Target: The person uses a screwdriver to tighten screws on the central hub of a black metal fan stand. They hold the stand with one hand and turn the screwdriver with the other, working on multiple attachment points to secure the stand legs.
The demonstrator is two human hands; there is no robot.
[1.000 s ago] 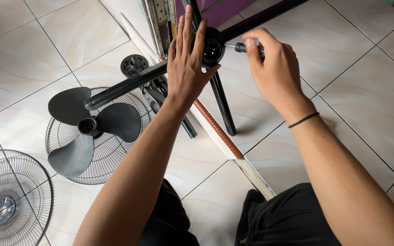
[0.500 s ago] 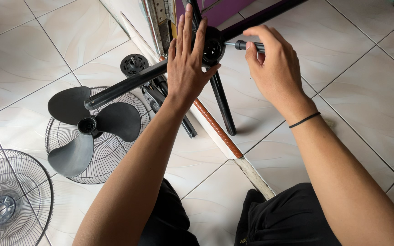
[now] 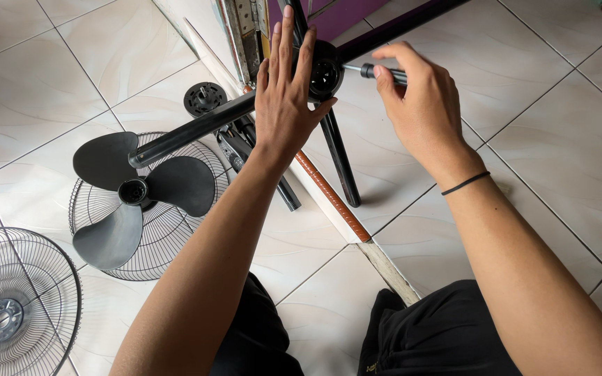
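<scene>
Left hand [image 3: 288, 104]: flat and spread, fingers straight, palm pressed against the black round plastic hub of the cross-shaped fan base [image 3: 325, 69]; gripping nothing, only bracing.
Right hand [image 3: 419, 104]: curled around the black-handled screwdriver with a thin metal shaft [image 3: 374, 71], fingers closed on the handle, tip aimed into the hub's centre.
Fan base: tilted up off the white tiled floor [image 3: 559, 160], black legs reaching out from the hub in four directions, one leg running down to the left above the blade.
Dark grey three-bladed plastic fan blade [image 3: 137, 195]: lying on a round wire grille [image 3: 196, 244], to the left of the left forearm.
Second wire grille with a grey centre plate [image 3: 8, 306]: flat on the floor at lower left, apart from the first.
Small black round ribbed knob-like part [image 3: 205, 97]: on the floor just beside the left-reaching leg.
Right wrist: thin black band [image 3: 465, 183].
</scene>
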